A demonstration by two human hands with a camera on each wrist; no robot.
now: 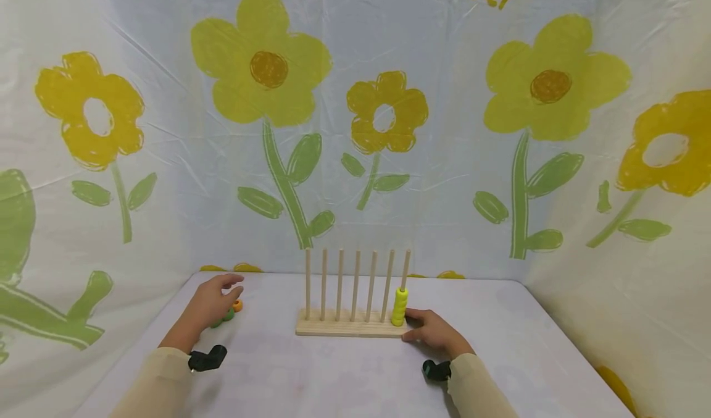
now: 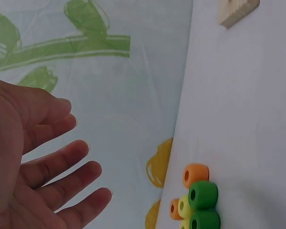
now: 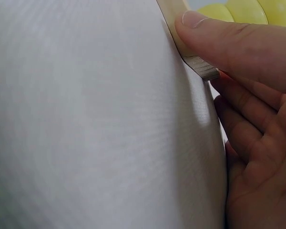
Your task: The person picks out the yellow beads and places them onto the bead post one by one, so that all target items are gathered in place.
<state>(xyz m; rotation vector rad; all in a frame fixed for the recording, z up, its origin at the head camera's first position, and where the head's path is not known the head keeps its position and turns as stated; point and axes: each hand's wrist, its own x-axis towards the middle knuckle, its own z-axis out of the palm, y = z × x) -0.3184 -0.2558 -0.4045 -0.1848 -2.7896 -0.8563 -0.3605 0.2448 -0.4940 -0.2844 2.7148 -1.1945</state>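
A wooden bead rack [image 1: 344, 328] with a row of upright pegs stands in the middle of the table. Yellow beads [image 1: 400, 307] are stacked on its rightmost peg; the other pegs are bare. My right hand [image 1: 436, 330] grips the right end of the base, thumb on the front side and fingers behind. On the left, my left hand [image 1: 208, 304] hovers over loose beads, its fingers spread and loosely bent, holding nothing. The left wrist view shows green beads [image 2: 203, 194], orange beads [image 2: 196, 175] and yellow beads [image 2: 184, 207] grouped together, partly cut off by the frame.
A pale cloth covers the table [image 1: 355, 381]. Behind it hangs a curtain [image 1: 444, 189] printed with yellow flowers, also enclosing both sides. Each wrist wears a black camera mount [image 1: 208, 359].
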